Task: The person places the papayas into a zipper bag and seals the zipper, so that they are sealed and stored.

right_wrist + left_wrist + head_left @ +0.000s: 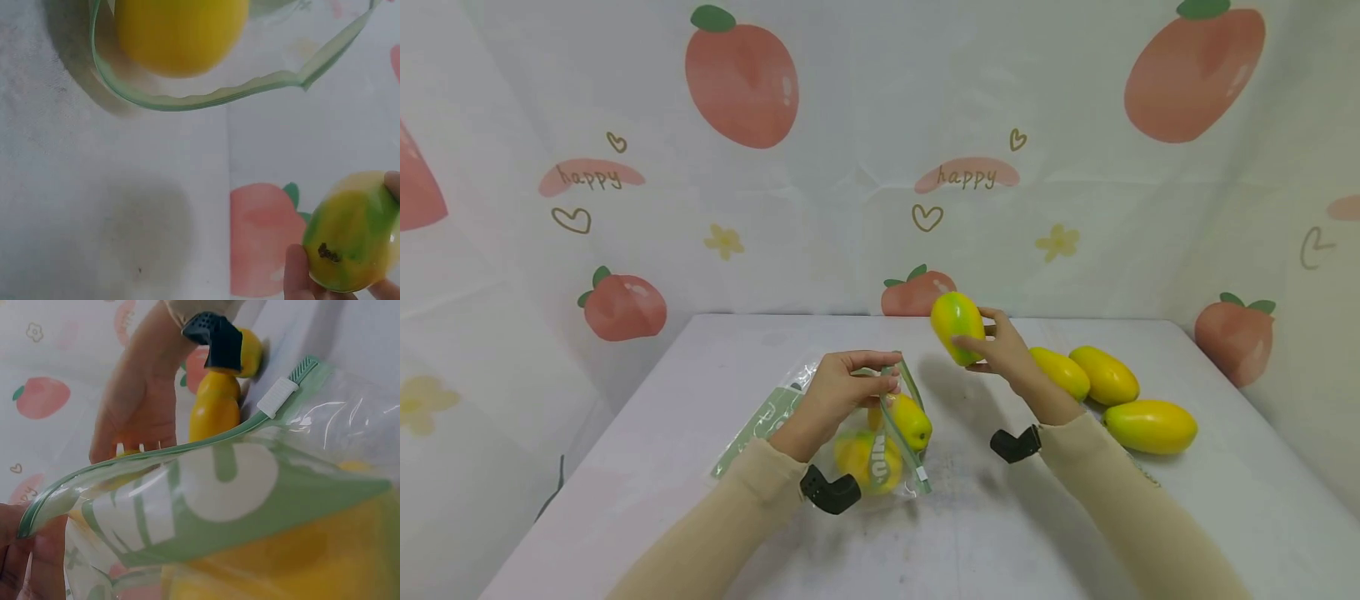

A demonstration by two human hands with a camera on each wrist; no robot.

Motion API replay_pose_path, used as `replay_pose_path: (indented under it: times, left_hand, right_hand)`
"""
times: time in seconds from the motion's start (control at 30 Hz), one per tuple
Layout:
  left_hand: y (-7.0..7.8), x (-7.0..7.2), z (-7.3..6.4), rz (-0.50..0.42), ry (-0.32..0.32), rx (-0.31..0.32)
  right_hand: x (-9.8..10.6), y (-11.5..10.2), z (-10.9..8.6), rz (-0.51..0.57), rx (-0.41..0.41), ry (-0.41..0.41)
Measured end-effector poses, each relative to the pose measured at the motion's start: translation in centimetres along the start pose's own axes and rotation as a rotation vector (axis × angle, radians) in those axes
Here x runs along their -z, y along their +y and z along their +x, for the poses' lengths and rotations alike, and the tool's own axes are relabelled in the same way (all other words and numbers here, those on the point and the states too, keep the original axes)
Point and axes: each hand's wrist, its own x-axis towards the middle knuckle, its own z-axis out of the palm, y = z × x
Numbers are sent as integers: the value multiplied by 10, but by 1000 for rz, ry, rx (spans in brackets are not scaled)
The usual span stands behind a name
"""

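Over the worktop (955, 550), right of the bag's mouth, your right hand (1009, 352) grips a yellow-green mango (957, 325), while your left hand (842, 390) pinches the clear bag (880, 462) by its edge. Should that pinch slacken, the limp mouth may fold and snag the fruit; its smooth skin could also slip. Its long axis stands nearly upright, top leaning slightly left, dark-scarred end facing the right wrist camera.

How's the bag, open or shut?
The bag is open: its green edges gape apart, and the left hand pinches one.
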Motion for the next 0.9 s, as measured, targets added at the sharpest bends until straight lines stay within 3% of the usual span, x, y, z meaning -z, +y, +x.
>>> replay_pose_path:
  times: [0.43,0.9]
  left_hand:
    - [1,2,0,2,-2,8]
    - [1,2,-1,1,2,7]
  right_hand:
    - [24,-6,-48,-60,160,-47]
    - [8,29,-89,-243,117,-150]
